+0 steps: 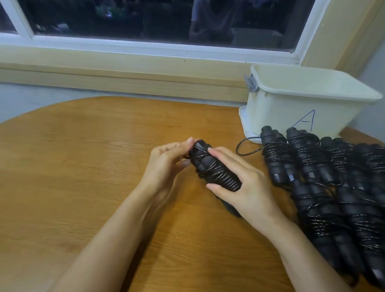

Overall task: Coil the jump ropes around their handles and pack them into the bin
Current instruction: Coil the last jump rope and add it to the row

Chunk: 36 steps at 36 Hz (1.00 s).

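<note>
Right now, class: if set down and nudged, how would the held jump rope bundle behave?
The jump rope bundle looks rounded, so it may roll. Its cord end, pinched by the left hand, would probably spring loose.

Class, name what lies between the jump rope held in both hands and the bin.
Head view: bare table and one loose cord loop trailing from the pile.

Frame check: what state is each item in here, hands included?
held jump rope: cord mostly wound round its paired handles.
left hand: pinches the cord at the handles' top end.
right hand: grips the wound bundle.
pile of jump ropes: coiled, lying on the table outside the bin, one cord loop loose.
bin: upright, open, marked A; contents not visible.
</note>
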Each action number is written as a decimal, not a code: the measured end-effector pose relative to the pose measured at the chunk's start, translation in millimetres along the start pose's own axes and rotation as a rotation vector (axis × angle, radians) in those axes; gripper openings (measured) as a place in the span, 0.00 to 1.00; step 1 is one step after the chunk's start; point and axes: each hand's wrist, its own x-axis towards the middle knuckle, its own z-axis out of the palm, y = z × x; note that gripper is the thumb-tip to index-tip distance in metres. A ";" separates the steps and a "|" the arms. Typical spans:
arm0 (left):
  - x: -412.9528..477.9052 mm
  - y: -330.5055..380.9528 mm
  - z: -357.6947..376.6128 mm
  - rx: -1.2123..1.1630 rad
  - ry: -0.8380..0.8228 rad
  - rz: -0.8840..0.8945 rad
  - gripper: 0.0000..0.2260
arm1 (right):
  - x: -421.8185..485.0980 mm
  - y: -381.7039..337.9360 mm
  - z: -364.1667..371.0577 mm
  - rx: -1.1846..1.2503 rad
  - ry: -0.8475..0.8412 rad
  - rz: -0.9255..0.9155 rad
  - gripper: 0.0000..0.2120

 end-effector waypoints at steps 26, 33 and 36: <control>3.1 11.4 -21.5 -0.629 -0.560 -0.364 0.11 | -4.8 -24.7 3.0 0.687 -0.111 0.215 0.33; -7.7 12.5 -8.9 -0.662 -0.506 -0.184 0.07 | -5.8 -26.7 2.3 0.949 -0.111 0.313 0.28; -4.4 10.0 -5.5 -0.699 -0.565 -0.143 0.08 | -5.7 -24.9 2.1 0.957 -0.102 0.334 0.27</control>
